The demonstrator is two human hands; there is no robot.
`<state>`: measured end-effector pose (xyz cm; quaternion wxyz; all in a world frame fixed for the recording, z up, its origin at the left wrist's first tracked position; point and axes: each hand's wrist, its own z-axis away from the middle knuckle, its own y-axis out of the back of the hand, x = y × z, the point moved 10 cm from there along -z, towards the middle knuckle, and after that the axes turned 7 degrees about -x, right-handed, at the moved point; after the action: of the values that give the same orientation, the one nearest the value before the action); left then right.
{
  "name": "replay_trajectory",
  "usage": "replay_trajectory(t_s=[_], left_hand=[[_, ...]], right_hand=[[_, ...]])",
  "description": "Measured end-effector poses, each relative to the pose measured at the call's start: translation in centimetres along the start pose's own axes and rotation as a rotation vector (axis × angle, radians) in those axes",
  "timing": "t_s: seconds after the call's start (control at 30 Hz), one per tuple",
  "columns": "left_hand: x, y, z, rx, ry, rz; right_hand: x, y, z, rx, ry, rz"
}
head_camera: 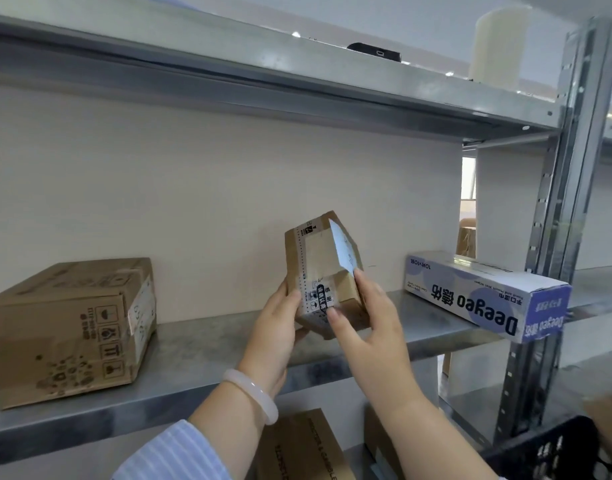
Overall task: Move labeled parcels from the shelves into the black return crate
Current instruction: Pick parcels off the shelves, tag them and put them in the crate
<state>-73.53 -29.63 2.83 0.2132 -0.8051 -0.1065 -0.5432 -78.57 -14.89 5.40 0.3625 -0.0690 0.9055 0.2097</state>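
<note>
At the centre of the frame the left hand [278, 327] and right hand [368, 320] clasp a small labeled parcel [323, 271] from both sides, tilted above the metal shelf [207, 351]. It has yet to reach the black return crate [554, 448], lower right. A larger brown box [69, 327] at left and a blue-and-white carton [484, 292] at right sit on the steel rack against a plain beige wall, apparently left to sort.

Grey galvanised metal shelf [207, 344]. On it, centre: brown parcel [323, 271], white label, black print. Left of parcel: brown carton [69, 327], dark-brown symbols and dots. Right of parcel: white-and-blue wipes box [484, 292], dark lettering. Below shelf, right: black crate [554, 448]. Blue-white striped sleeve [169, 455], pale bangle [251, 393].
</note>
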Motion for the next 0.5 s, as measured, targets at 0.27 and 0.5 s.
replay_trajectory(t_s=[0.27, 0.5], left_hand=[[1.5, -1.0, 0.1, -0.076, -0.110, -0.030], [0.1, 0.1, 0.1, -0.056, -0.067, 0.055]], right_hand=[[-1.8, -0.8, 0.8, -0.043, 0.166, 0.270], [-1.3, -0.7, 0.9, -0.050, 0.125, 0.168]])
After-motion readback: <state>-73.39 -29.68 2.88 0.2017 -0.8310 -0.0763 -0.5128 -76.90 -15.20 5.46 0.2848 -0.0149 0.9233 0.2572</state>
